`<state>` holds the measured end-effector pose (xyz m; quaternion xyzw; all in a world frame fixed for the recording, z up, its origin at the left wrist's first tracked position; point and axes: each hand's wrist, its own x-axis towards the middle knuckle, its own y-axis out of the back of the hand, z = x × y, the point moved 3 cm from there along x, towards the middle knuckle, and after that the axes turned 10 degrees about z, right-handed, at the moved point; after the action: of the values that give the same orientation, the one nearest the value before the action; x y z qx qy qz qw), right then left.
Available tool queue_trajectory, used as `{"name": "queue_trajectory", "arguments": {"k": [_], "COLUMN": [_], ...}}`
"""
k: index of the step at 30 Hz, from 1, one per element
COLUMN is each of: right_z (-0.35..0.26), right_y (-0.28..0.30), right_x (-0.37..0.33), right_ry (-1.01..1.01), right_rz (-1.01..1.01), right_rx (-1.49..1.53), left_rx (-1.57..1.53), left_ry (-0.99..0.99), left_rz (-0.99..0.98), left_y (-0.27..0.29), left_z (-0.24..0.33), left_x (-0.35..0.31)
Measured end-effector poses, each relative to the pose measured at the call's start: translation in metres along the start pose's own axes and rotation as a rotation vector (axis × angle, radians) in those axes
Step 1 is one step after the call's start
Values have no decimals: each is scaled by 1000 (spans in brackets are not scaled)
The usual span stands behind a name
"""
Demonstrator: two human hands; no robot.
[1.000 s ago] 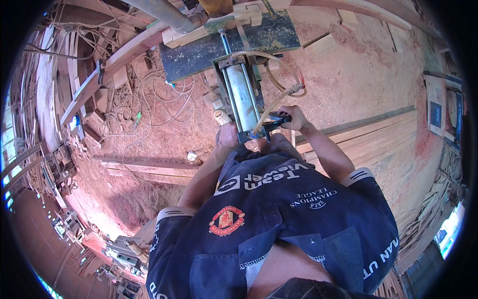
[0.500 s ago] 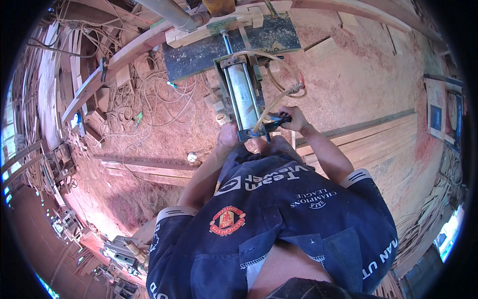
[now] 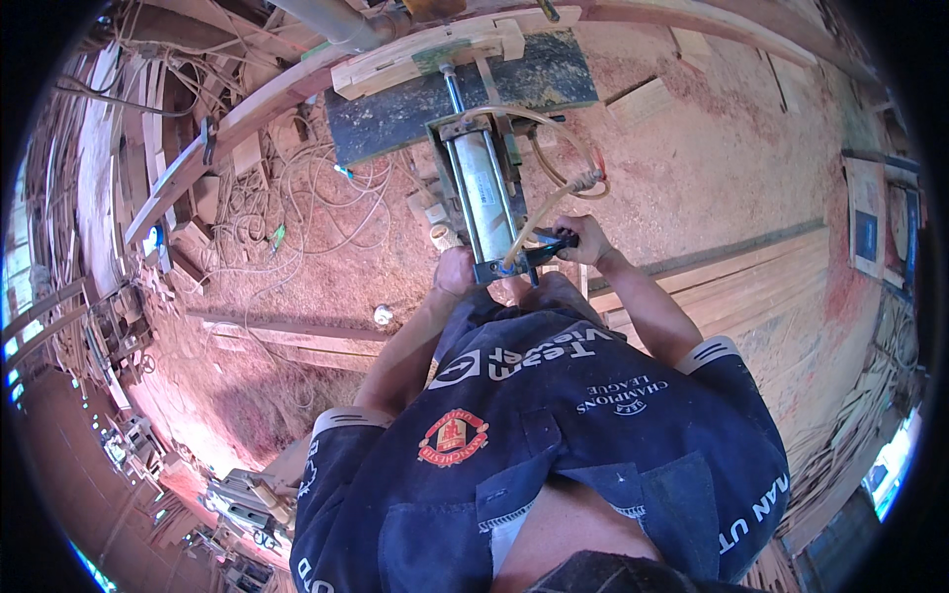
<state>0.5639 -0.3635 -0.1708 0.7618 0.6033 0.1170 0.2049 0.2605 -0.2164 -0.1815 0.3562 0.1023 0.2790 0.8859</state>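
A pneumatic cylinder (image 3: 481,183) with a silvery body and steel rods lies lengthwise in front of me in a metal frame. Its rod reaches away to a pale wooden workpiece (image 3: 430,61) over a dark board (image 3: 549,79). My right hand (image 3: 585,240) is closed round a black handle (image 3: 559,245) at the near right end of the frame. On the other side, my left hand (image 3: 455,270) is closed against the frame's near left corner; its fingers are mostly hidden. A clear air hose (image 3: 544,208) loops along the cylinder's right side.
Tangled hoses (image 3: 331,212) lie on the dusty floor to the left. Long planks (image 3: 732,282) are stacked at right, with another board (image 3: 297,336) at left. A curved wooden rail (image 3: 267,114) and a grey pipe (image 3: 336,20) border the far side. Wood scraps pile up around the edges.
The wooden workpiece and cylinder have shifted slightly toward me and to the right. The yellowish part at the far edge shows less. Both hands keep their holds.
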Motion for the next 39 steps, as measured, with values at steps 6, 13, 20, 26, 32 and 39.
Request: {"name": "queue_trajectory", "arguments": {"k": [6,13,20,26,32,39], "right_z": [-13,-18,-20,-16,-16,-19], "right_y": [2,2,2,3,1,4], "right_x": [0,1,1,0,0,-2], "right_ry": [101,65,42,29,26,54], "right_rz": [83,79,48,-7,1,1], "right_rx": [-55,-85,-74,-85,-52,-112], "left_rx": [-194,-28,-17,8,-59,-3], "left_ry": [63,115,57,45,72,84], "left_rz": [75,-83,85,83,67,-194], "left_y": [-4,-17,2,10,11,7], "left_z": [-4,-26,0,11,16,5], "left_x": [-3,-8,-4,1,1,-2]}}
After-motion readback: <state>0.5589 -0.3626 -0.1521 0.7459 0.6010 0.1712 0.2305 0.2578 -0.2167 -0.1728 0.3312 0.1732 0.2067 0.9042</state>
